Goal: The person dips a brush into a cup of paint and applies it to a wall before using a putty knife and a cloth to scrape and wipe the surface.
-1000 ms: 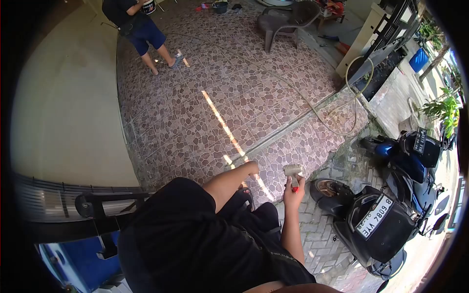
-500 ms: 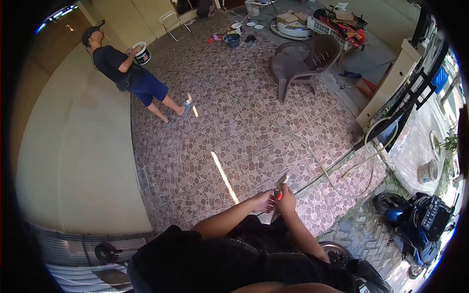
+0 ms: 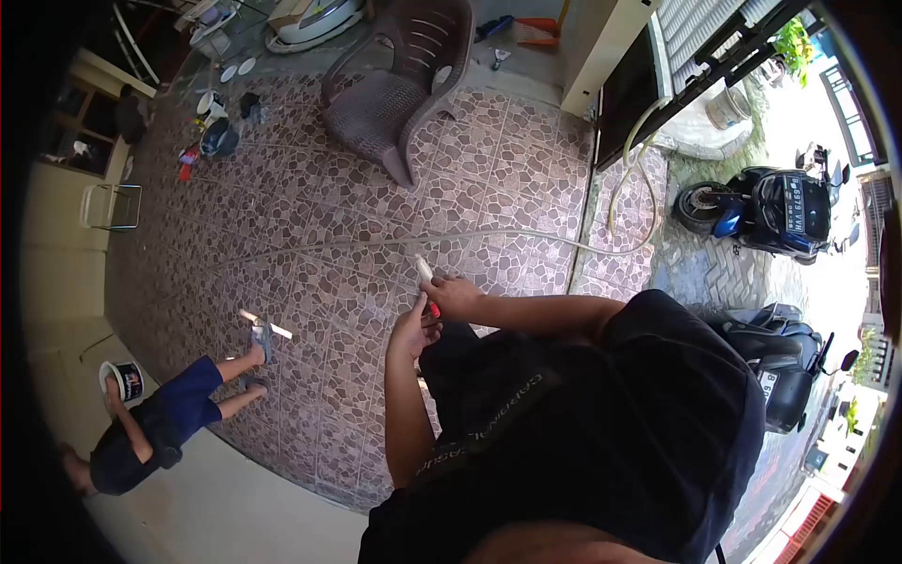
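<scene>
My right hand [image 3: 458,295] is closed around a small hand tool with a long whitish end [image 3: 424,269] and a bright red part. The whitish end points away from me, over the tiles. Close against it, my left hand [image 3: 410,335] has its fingers curled at the red part, with the thumb reaching up along the tool. Both hands are in front of my dark shirt [image 3: 573,414]. The lower part of the tool is hidden by the fingers, and its exact kind cannot be made out.
A hose [image 3: 376,244] crosses the patterned tile floor [image 3: 329,385]. Beyond it stands a brown plastic chair [image 3: 395,103]. At the lower left another person [image 3: 155,423] holds a white-rimmed bucket [image 3: 122,380]. Motorcycles [image 3: 789,214] are parked on the right. A dark bucket [image 3: 219,138] stands farther back.
My view has turned and tilted, so the other person now appears lower left and the chair nearer. My hands stay together at the tool, whose whitish end now shows more fully.
</scene>
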Available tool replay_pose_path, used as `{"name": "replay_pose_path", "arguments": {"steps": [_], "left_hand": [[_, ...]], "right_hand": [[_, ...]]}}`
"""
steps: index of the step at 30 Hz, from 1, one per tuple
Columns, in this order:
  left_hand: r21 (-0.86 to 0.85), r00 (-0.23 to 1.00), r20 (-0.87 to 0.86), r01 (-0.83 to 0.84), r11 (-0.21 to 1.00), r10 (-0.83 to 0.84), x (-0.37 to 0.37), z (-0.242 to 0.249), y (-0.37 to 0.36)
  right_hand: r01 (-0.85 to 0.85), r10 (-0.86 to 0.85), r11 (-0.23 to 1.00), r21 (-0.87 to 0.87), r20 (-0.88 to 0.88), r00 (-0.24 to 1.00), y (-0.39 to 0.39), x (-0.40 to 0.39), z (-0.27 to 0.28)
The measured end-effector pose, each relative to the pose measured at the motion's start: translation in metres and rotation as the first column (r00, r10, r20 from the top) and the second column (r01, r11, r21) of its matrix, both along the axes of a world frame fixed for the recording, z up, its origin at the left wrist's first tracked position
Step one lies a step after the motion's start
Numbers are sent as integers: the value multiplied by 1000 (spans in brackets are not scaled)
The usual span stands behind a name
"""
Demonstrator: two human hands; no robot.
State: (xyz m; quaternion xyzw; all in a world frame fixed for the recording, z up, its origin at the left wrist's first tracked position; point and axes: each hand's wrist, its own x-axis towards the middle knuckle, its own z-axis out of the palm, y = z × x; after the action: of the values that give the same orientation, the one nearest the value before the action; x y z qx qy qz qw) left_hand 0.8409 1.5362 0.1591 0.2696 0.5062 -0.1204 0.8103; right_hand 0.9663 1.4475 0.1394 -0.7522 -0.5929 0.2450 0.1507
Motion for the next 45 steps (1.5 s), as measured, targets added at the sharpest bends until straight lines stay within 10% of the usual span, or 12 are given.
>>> {"name": "replay_pose_path", "arguments": {"steps": [12,27,29,33,34,35,36,38,39,41,42,45], "left_hand": [[183,975,91,185,965,-205,39,54,465],[-12,913,289,-297,955,288,-106,37,971],[-83,858,290,-419,904,424,-138,13,1039],[-165,782,194,-569,805,592,-209,-49,1196],[-163,761,197,-596,786,618,-231,-53,1240],[-134,801,154,-563,816,578,-252,-56,1271],[-79,844,114,-519,851,525,-276,-51,1312],[3,823,69,-566,824,564,-327,-30,1382],[70,803,28,-596,800,595,-354,-18,1415],[75,777,27,-629,774,629,-412,-20,1484],[80,742,9,-668,739,670,-436,-12,1518],[142,700,-2,-707,693,714,-530,-47,1606]], "right_hand": [[122,-107,982,144,-107,988,440,29,44],[-295,274,955,19,-435,858,1030,-21,58],[-262,262,963,65,-461,848,1115,-12,9],[-156,178,963,-218,81,981,1250,38,-88],[131,-187,857,-499,-66,980,1267,52,-114],[-294,423,857,-424,252,870,1255,85,-169],[-242,683,666,-705,448,576,1250,93,-190],[-199,740,516,-833,316,594,1244,83,-200],[-238,621,695,-678,400,674,1230,87,-222],[-174,579,646,-743,329,746,1275,40,-164],[-503,575,818,-280,362,733,1214,78,-275],[-607,646,761,-229,353,677,1470,-12,-362]]}}
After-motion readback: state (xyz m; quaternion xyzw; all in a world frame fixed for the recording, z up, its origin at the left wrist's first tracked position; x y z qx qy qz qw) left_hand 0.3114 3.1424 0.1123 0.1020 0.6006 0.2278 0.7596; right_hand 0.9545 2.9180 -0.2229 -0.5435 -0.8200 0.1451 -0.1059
